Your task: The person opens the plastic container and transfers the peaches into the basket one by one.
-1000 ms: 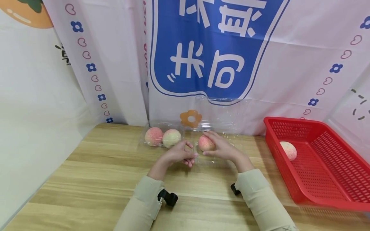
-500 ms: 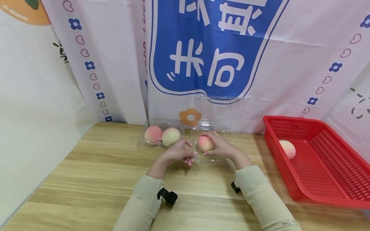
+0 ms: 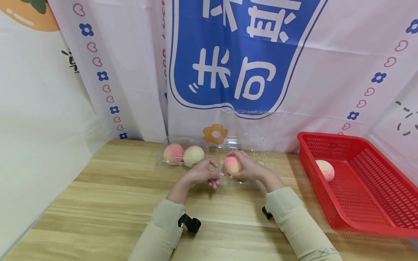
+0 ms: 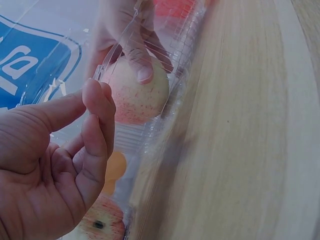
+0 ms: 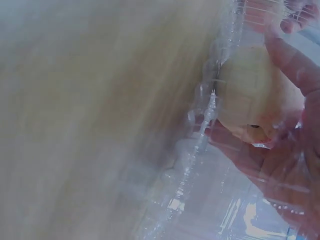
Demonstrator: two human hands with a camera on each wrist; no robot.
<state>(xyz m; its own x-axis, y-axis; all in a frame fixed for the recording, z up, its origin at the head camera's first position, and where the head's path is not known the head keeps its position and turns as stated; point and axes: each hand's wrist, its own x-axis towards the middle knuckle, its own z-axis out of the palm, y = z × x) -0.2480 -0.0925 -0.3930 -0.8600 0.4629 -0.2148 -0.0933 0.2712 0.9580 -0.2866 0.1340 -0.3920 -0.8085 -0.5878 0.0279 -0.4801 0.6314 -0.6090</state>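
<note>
My right hand (image 3: pixel 249 167) grips a pink and cream peach (image 3: pixel 233 165) inside an open clear plastic clamshell box (image 3: pixel 240 180). In the right wrist view, fingers and thumb wrap the peach (image 5: pixel 255 95), with the box wall in front of it. My left hand (image 3: pixel 203 172) pinches the box's left edge between thumb and fingertips, seen closely in the left wrist view, where the hand (image 4: pixel 60 165) is beside the held peach (image 4: pixel 135 95). The raised clear lid (image 3: pixel 248 125) leans near the cloth backdrop.
Left of the open box stands another clear box (image 3: pixel 179 139) holding a pinkish peach (image 3: pixel 173 154) and a paler peach (image 3: pixel 194 156). A red plastic basket (image 3: pixel 343 221) at the right contains one peach (image 3: pixel 325 170). A printed cloth (image 3: pixel 140 90) hangs behind the wooden table (image 3: pixel 98 203).
The right hand and its peach have shifted slightly toward me within the box, and the peach has turned a little. The left hand stays at the box edge.
</note>
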